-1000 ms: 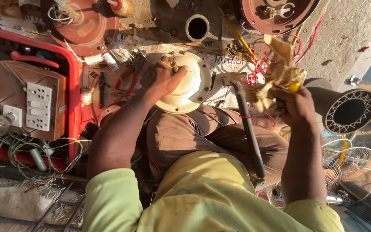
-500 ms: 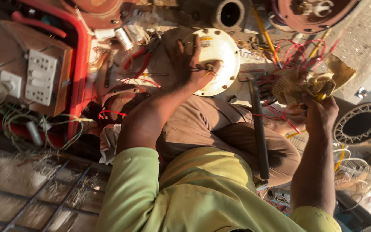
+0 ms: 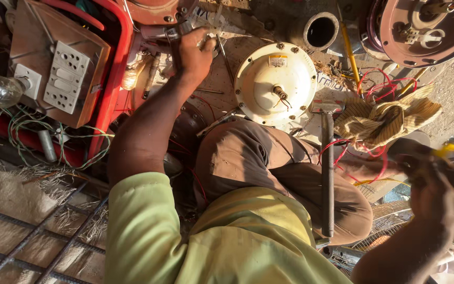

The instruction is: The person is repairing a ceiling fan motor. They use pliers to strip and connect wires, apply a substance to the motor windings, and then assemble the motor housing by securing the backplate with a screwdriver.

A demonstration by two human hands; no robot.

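Just left of the cream motor housing (image 3: 275, 84), small metal tools (image 3: 151, 73) are reached by the left hand (image 3: 194, 55), fingers curled loosely; the blurred right hand (image 3: 437, 184), far right, seems closed on something yellow.

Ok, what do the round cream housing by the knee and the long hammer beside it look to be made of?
The round cream housing looks like painted metal: glossy cream coat, grimy, with rim screws and a bare steel shaft at its centre. The hammer seems all metal: a dull grey head on a dark tubular handle, matte and worn. The left hand reaches among small metal tools above; the right hand is blurred.
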